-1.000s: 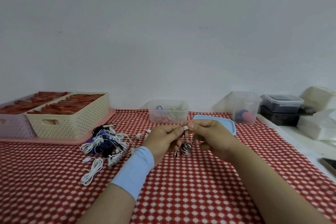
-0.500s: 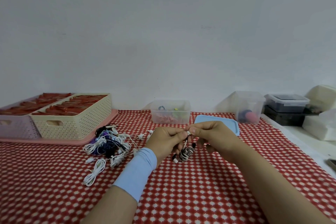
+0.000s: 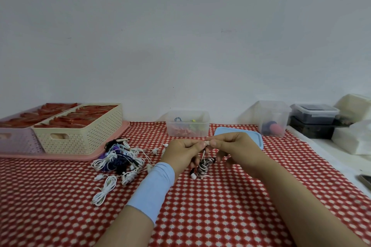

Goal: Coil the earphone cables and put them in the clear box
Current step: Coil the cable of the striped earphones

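Observation:
My left hand [image 3: 181, 153] and my right hand [image 3: 234, 149] meet above the red checked tablecloth and both pinch the top end of a black-and-white earphone cable [image 3: 203, 166]. Its wound bundle hangs below my fingers, with white earbuds dangling near the cloth. A tangle of white, purple and black earphone cables [image 3: 120, 159] lies to the left of my left hand. The clear box [image 3: 187, 124] stands behind my hands near the wall and holds several coloured coiled cables. Its blue lid [image 3: 239, 133] lies to its right, partly hidden by my right hand.
A cream basket [image 3: 80, 132] and a lilac basket [image 3: 16, 136] sit on a pink tray [image 3: 66, 156] at the left. A tall clear tub [image 3: 274, 118], dark lidded boxes [image 3: 314, 119] and white packages [image 3: 353, 138] stand at the right, past the cloth's edge.
The view shifted slightly. My hands stay together on the cable end, and the hanging striped bundle has dropped a little lower and swung a bit between the frames.

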Motion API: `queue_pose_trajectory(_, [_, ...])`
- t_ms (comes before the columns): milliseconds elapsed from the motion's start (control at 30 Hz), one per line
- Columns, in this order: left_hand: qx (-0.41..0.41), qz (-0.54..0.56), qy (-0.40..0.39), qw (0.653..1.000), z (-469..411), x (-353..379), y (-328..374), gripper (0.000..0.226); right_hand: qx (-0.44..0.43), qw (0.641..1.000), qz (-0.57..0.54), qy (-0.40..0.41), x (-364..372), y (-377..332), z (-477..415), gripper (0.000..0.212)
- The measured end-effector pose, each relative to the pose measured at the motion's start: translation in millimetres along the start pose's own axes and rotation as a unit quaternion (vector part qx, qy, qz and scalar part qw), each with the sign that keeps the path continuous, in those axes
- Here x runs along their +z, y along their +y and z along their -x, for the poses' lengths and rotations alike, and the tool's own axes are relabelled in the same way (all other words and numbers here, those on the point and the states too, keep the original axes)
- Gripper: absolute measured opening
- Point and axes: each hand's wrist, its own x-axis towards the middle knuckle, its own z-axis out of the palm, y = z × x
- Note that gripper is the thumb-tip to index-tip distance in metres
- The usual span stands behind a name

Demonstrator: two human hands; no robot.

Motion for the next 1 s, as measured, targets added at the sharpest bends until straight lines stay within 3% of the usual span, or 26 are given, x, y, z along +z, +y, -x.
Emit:
queue_pose_trajectory(200, [0.019, 0.012, -0.056, 0.998, 3.0, -4.5, 3.0, 0.017, 0.060, 0.993, -0.067, -0.074, -6.2, 0.5, -0.5, 0.018])
queue_pose_trajectory(500, [-0.024, 0.101, -0.093, 0.990, 4.4, -2.3, 6.8, 0.021, 0.084, 0.983, -0.132, -0.098, -8.4, 1.6, -4.5, 0.023])
queue_pose_trajectory(1000, [-0.033, 0.078, -0.107, 0.991, 7.9, -0.7, 4.8, 0.019, 0.121, 0.982, -0.097, -0.108, -10.4, 4.8, -6.4, 0.027])
